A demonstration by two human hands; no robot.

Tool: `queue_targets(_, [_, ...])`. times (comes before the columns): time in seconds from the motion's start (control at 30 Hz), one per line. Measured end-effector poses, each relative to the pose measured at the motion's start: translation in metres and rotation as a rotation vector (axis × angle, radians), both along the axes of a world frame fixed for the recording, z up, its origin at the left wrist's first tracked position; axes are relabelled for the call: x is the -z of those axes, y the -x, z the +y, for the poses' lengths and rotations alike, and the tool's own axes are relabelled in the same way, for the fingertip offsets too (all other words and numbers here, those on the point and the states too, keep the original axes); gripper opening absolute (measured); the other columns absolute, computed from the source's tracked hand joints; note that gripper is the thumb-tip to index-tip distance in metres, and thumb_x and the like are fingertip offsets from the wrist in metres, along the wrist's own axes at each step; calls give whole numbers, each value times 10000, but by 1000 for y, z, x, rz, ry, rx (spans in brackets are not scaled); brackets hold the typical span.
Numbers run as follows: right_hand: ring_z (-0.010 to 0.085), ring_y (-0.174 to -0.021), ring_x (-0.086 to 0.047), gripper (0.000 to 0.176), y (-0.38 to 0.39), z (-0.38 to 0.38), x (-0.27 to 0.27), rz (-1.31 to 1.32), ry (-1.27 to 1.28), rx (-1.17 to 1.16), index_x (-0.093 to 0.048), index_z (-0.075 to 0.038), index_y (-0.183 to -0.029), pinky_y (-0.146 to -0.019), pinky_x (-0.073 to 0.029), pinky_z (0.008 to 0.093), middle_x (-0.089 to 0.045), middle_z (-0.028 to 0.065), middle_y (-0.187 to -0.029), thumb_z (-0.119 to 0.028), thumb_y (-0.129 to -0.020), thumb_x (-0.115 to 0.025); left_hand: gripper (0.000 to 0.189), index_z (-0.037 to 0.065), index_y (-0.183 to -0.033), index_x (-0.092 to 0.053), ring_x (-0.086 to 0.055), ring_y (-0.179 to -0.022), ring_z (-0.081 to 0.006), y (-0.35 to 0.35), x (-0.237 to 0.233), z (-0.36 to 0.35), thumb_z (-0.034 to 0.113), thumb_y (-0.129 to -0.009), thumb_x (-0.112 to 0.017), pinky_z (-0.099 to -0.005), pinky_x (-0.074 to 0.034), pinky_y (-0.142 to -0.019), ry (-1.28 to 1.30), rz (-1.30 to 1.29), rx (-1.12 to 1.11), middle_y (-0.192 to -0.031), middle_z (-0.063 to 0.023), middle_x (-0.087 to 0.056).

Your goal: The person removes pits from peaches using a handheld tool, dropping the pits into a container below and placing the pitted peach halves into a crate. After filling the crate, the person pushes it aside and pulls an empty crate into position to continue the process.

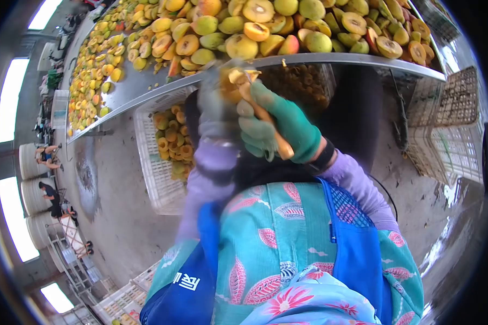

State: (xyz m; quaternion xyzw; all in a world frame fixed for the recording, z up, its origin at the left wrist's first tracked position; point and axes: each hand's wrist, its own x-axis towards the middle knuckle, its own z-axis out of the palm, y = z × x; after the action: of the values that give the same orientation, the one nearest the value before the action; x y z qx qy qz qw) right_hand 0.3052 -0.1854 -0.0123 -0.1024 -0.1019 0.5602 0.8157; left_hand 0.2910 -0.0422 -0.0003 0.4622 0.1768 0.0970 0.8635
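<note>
My right hand (290,122), in a green glove, is closed round the wooden handle (279,142) of a pitting tool. Its tip meets a yellow peach (229,89) just in front of the table edge. Smeared by motion, my left hand (210,95) in a greyish glove is at that peach and seems to hold it; its fingers are hard to make out. Above both hands, whole and halved peaches (244,47) are heaped on the metal table (127,92). Some halves show a hollow or a stone.
A white crate (154,168) with peach halves stands below the table at left. Dark brown pieces (306,81) lie under the table edge. Stacked pale crates (444,124) stand at right. Two people (50,197) and large white tubs (33,196) are far left.
</note>
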Motion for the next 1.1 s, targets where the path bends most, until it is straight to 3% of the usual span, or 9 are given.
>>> queue_targets(0.1, [95, -434, -402, 339, 1, -13, 9, 71, 158, 48, -472, -144, -880, -444, -379, 273, -409, -57, -572, -460, -985, -411, 274, 58, -991, -640, -643, -791, -239, 33, 18, 77, 309, -889, -598, -351, -542, -688, -477, 75, -255, -918, -122, -652])
queue_targets(0.2, [102, -448, -425, 334, -9, -6, 59, 387, 318, 3, -484, -136, -915, -442, -398, 285, -428, -46, -588, -457, -982, -419, 267, 52, -1013, -634, -607, -1032, -316, 19, -16, 110, 234, -819, -658, -368, -484, -902, -1994, 184, -168, -1059, -145, -640])
queue_targets(0.27, [106, -454, -438, 340, -2, 2, 52, 333, 483, -17, -494, -126, -935, -437, -406, 287, -441, -36, -594, -455, -981, -424, 254, 72, -971, -653, -585, -1034, -358, -31, -14, 106, 174, -740, -666, -409, -466, -909, -2060, -201, -43, -1061, -153, -639])
queue_targets(0.37, [116, -450, -382, 363, 2, 7, 27, 87, 588, 92, -486, -172, -835, -406, -320, 273, -386, -35, -596, -521, -935, -474, 246, 56, -993, -641, -600, -992, -388, -101, 15, 116, 183, -784, -616, -463, -479, -863, -2355, 139, 450, -1016, -182, -644])
queue_targets(0.6, [100, -406, -362, 356, -11, 4, 3, -144, 733, 389, -461, -173, -747, -365, -292, 247, -403, -33, -547, -469, -944, -485, 296, 52, -1065, -603, -613, -961, -411, -109, 20, 128, 205, -812, -588, -477, -498, -819, -2266, 333, 380, -1043, -219, -633])
queue_targets(0.73, [108, -429, -432, 327, -15, 5, 3, -324, 776, 469, -487, -132, -770, -383, -362, 283, -460, -18, -565, -398, -960, -504, 351, 91, -1137, -632, -644, -930, -331, -99, 1, 152, 203, -806, -621, -405, -538, -811, -1696, 92, 202, -1132, -163, -632])
queue_targets(0.77, [145, -442, -469, 329, -18, 7, 3, -554, 817, 598, -498, -112, -789, -403, -386, 312, -494, 14, -578, -393, -960, -506, 332, 78, -1161, -620, -644, -949, -230, -86, -20, 133, 119, -832, -612, -339, -562, -770, -992, 208, 142, -1115, -108, -645])
queue_targets(0.87, [352, -565, -606, 357, -25, 19, 7, -1174, 922, 869, -526, -17, -883, -522, -464, 447, -603, 187, -657, -366, -956, -520, 287, 43, -1152, -615, -649, -934, -177, -51, -16, 117, 1, -878, -542, -293, -568, -750, -972, -105, 125, -1064, -87, -668])
queue_targets(1.1, [420, -623, -603, 371, -22, 28, -1, -1401, 1082, 804, -508, 7, -895, -544, -462, 494, -596, 224, -645, -359, -956, -513, 259, -1, -1119, -615, -668, -854, -178, -28, -9, 45, 137, -974, -452, -295, -547, -751, -777, -208, 48, -982, -113, -687])
